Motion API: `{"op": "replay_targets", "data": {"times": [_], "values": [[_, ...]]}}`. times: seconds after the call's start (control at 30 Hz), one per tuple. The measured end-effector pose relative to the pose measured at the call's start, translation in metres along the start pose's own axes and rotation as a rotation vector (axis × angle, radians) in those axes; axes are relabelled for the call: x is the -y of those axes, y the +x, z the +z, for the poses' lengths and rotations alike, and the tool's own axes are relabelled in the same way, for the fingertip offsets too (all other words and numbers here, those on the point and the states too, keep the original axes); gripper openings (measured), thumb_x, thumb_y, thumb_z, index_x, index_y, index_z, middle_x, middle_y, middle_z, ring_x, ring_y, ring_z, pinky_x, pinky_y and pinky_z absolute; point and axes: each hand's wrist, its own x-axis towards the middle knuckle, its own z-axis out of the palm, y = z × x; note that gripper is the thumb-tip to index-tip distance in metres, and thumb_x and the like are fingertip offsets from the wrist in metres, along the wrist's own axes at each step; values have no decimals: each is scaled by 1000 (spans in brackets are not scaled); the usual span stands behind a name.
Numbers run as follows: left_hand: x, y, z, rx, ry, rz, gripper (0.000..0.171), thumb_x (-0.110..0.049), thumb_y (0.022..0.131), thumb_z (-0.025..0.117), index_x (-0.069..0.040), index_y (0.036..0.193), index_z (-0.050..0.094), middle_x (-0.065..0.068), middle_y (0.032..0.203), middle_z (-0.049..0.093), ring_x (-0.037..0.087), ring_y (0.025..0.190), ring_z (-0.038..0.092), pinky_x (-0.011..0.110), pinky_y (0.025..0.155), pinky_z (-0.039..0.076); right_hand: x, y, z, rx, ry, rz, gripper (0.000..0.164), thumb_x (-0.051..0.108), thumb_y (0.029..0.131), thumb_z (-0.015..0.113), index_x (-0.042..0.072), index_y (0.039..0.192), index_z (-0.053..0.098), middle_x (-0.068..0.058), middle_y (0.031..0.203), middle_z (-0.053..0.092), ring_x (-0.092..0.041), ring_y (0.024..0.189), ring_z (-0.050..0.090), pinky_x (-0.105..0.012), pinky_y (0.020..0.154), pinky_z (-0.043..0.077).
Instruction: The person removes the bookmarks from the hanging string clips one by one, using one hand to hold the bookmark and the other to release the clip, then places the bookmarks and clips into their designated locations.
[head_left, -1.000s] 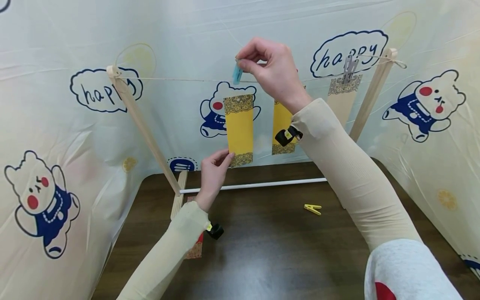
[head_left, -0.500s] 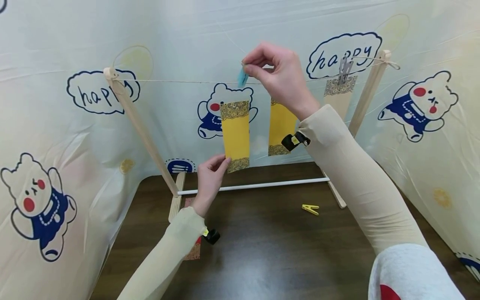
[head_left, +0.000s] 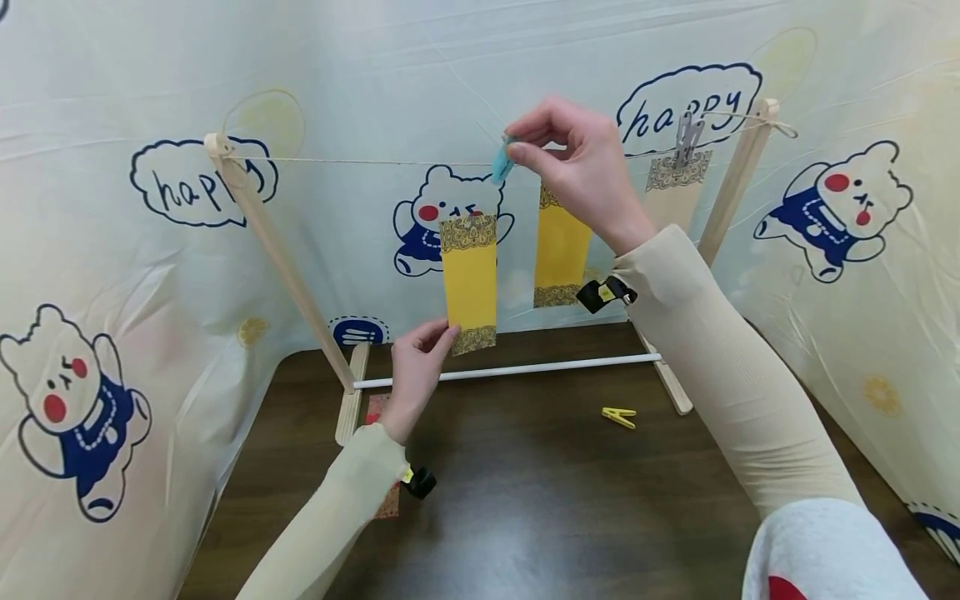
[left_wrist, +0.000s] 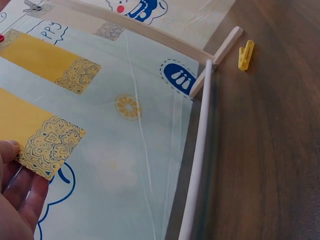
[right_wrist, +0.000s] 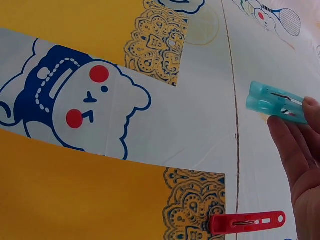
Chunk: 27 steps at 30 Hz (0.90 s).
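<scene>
By string (right_wrist: 236, 115), right fingers (head_left: 537, 122) pinch one peg (head_left: 501, 162) | left (head_left: 417, 362), one yellow card (head_left: 471, 283) | perhaps one red card (head_left: 387, 503)

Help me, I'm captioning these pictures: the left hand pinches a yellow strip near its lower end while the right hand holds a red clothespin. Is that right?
Not quite: the clothespin is light blue, not red, as the right wrist view shows. The rest stands: the right hand holds it while the left hand pinches a yellow strip near its lower end.

Loose clothespin (head_left: 618, 417) on table (head_left: 517, 500), before rod (head_left: 547, 367); held card (head_left: 470, 283) left of clipped cards (head_left: 560, 250).
</scene>
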Motion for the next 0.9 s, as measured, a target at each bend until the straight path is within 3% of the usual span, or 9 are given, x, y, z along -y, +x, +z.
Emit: {"op": "replay_targets", "data": {"times": [0.33,0.53,0.9], "values": [[11,-8,-2,36,6,-10,23,-20,99,74,-6,117,79,12,111,76,18,89,66,17,78,56,-7,-14,-1,12,-13,38,17,7,97,74,0,112,73,-5,106,74,-13,94,70,-24,84,59],[12,-12,-3,43,3,-2,22,-19,99,74,-4,115,79,12,109,77,20,90,67,19,79,57,-9,-22,-4,9,-24,63,19,7,95,76,2,114,74,-8,106,75,-13,87,70,-21,75,56],[20,-21,-6,60,12,-1,19,-16,98,75,-3,112,79,13,104,78,13,85,68,19,76,57,-14,-38,-5,38,-20,66,21,7,95,77,3,116,75,-9,107,77,-12,90,73,-23,86,59]]}}
